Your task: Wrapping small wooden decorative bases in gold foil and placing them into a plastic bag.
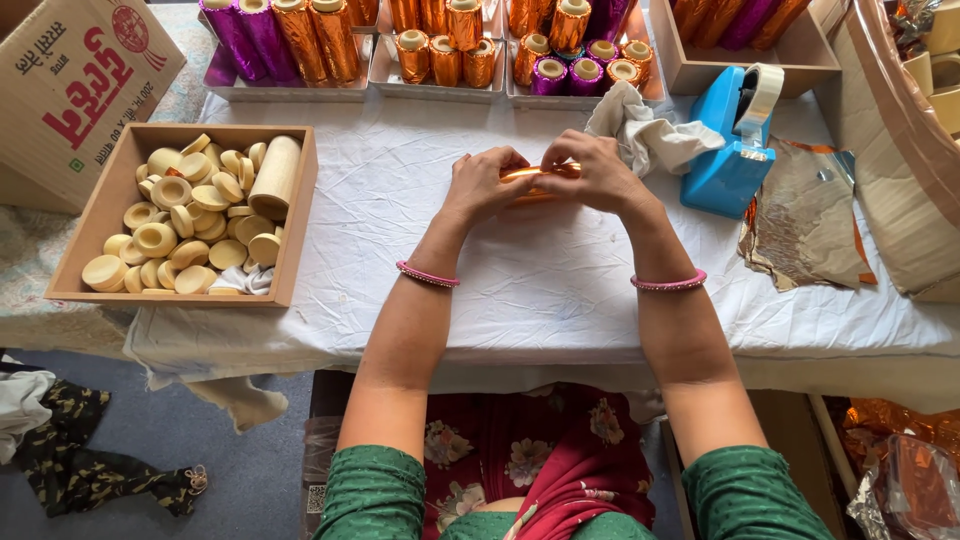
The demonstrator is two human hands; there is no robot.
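My left hand (484, 181) and my right hand (592, 170) meet over the middle of the white-covered table (540, 290). Between them lies a short roll wrapped in shiny orange foil (532, 181), held at both ends with the fingers curled round it. Most of the roll is hidden by my fingers. A pink bangle sits on each wrist.
A wooden box (110, 205) of pale round discs and one pale tube stands at the left. Trays of orange and purple foil-wrapped rolls (445, 50) line the far edge. A blue tape dispenser (735, 150), a white cloth (650, 135) and a foil sheet (800, 225) lie at the right.
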